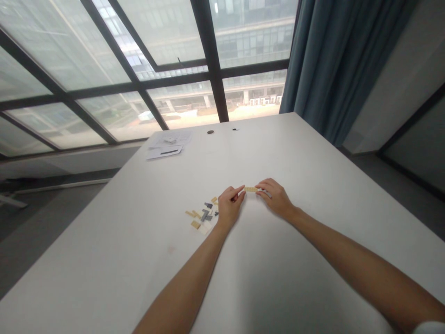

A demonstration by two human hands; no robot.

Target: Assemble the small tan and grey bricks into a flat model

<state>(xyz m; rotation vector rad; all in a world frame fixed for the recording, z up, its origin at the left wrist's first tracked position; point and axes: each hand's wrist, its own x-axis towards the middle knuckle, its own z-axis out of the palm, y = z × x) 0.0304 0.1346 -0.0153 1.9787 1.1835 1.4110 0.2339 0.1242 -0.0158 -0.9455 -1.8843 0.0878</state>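
A narrow tan building-brick plate [250,189] spans the gap between my two hands over the white table. My left hand [230,204] pinches its left end between thumb and forefinger. At the other end, the thumb and fingers of my right hand [274,197] close on the plate. Left of my left hand lies a loose group of small building bricks: tan pieces [195,225], grey pieces [206,215] and pale white ones [205,228]. Part of this group is hidden behind my left hand.
The white table [139,241] reaches to the window [167,74]. Papers [167,143] with a dark strip on them lie at its far left. Near the back edge is a round dark cable hole [210,132]. A blue curtain [323,60] hangs at the right.
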